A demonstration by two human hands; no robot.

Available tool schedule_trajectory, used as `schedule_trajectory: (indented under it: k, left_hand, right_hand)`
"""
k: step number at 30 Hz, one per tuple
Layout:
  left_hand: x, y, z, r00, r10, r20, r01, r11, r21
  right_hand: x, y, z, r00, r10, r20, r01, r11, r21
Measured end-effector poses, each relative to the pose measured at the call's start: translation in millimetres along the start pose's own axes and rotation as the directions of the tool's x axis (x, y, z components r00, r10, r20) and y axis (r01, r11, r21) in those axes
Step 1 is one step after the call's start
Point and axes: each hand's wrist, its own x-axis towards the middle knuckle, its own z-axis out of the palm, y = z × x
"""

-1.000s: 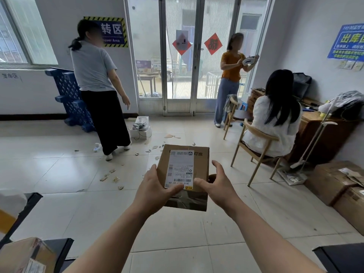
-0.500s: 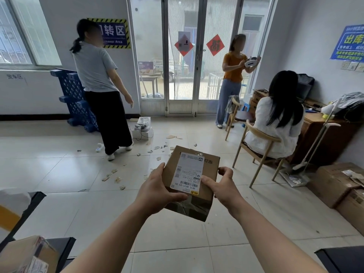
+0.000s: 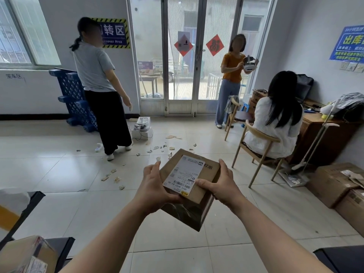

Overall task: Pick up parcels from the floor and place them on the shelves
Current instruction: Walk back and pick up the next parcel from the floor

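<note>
The blue wall sign with yellow-black striped border (image 3: 113,34) reads "转区" and "rnover Area", partly hidden; the blue poster on the right wall (image 3: 349,43) shows yellow "出库"; handwriting on the white wall under the window (image 3: 13,76) and the white shipping label on the brown cardboard parcel (image 3: 183,175) are too small to read surely.

Parcel (image 3: 194,186) now tilted further clockwise

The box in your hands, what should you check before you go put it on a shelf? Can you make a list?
1. Both hands on the box: ok, left hand and right hand grip opposite sides.
2. Box level: not ok, it is tilted.
3. Label showing: ok, faces up.
4. Floor ahead: not ok, cardboard scraps lie scattered.
5. People in the way: cannot tell, a person in grey stands nearby.
6. Free shelf space: cannot tell.
</note>
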Motion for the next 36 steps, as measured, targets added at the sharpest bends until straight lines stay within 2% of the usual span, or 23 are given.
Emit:
schedule_trajectory:
  k: [3, 6, 11, 16, 22, 26, 29, 31, 33, 36]
  left_hand:
    - [0.5, 1.5, 0.0, 0.999, -0.01, -0.036, 0.008, 0.998, -0.06]
    - [1.9, -0.4, 0.7, 1.0, -0.008, -0.003, 0.007, 0.993, -0.114]
    - [-0.8, 2.6, 5.5, 0.999, 0.03, 0.026, -0.025, 0.985, -0.171]
    - [-4.4, 12.3, 7.4, 0.999, -0.034, -0.018, 0.028, 0.966, -0.258]
    - [-2.5, 19.7, 12.9, 0.997, 0.076, 0.012, -0.065, 0.92, -0.385]
    - [0.5, 22.4, 10.6, 0.987, 0.102, 0.122, -0.027, 0.864, -0.502]
    - [4.3, 19.3, 6.2, 0.987, 0.114, 0.116, -0.066, 0.933, -0.354]
    - [5.9, 16.7, 3.4, 0.992, 0.066, 0.107, -0.036, 0.965, -0.261]
    - [8.2, 14.0, 1.4, 0.993, 0.031, 0.11, -0.003, 0.97, -0.245]
    - [10.3, 9.5, -1.6, 0.992, 0.058, 0.115, -0.029, 0.97, -0.242]
  right_hand:
    - [1.5, 0.2, -4.9, 0.999, 0.0, -0.041, 0.0, 1.0, 0.004]
    - [4.4, 1.9, -7.6, 0.996, 0.007, -0.084, -0.007, 1.0, 0.001]
    - [10.1, 3.8, -8.7, 0.997, 0.027, -0.075, -0.014, 0.985, 0.172]
    - [12.5, 4.8, -10.4, 0.993, 0.016, -0.12, 0.017, 0.964, 0.265]
    - [13.0, 5.4, -4.1, 0.988, 0.069, -0.137, -0.033, 0.967, 0.252]
    - [10.6, 6.0, 0.1, 0.989, 0.082, -0.125, -0.053, 0.975, 0.216]
    - [10.7, 5.3, 1.2, 0.99, 0.091, -0.106, -0.068, 0.978, 0.199]
    - [10.8, 2.4, 0.9, 0.99, 0.088, -0.111, -0.066, 0.981, 0.184]
    - [10.3, -1.5, 0.3, 0.992, 0.077, -0.104, -0.059, 0.984, 0.169]
    - [10.3, -4.6, -0.9, 0.993, 0.064, -0.097, -0.05, 0.99, 0.134]
